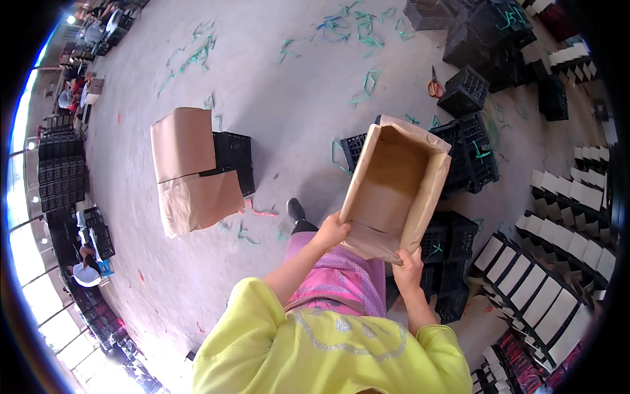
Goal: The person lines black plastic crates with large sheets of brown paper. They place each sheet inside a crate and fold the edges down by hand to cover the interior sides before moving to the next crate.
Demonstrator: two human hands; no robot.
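In front of me is a box-shaped brown paper liner (396, 172), tilted with its open top toward me. Its edges fold outward around the rim, and the inside looks bare. A dark corner peeks out at its far left; whether a crate is inside the paper I cannot tell. My left hand (333, 231) is closed on the near left corner. At the near right corner, my right hand (408, 268) pinches the paper edge. Black plastic crates (467, 157) sit behind and to the right of the liner, partly hidden by it.
To the left, brown paper sheets (197, 177) drape over a black crate (235, 157). Scissors with orange handles (434, 88) and green strap scraps (367, 85) lie on the floor. Further right are crates with pale paper flaps (538, 295). Crate stacks (62, 167) and other people line the far left.
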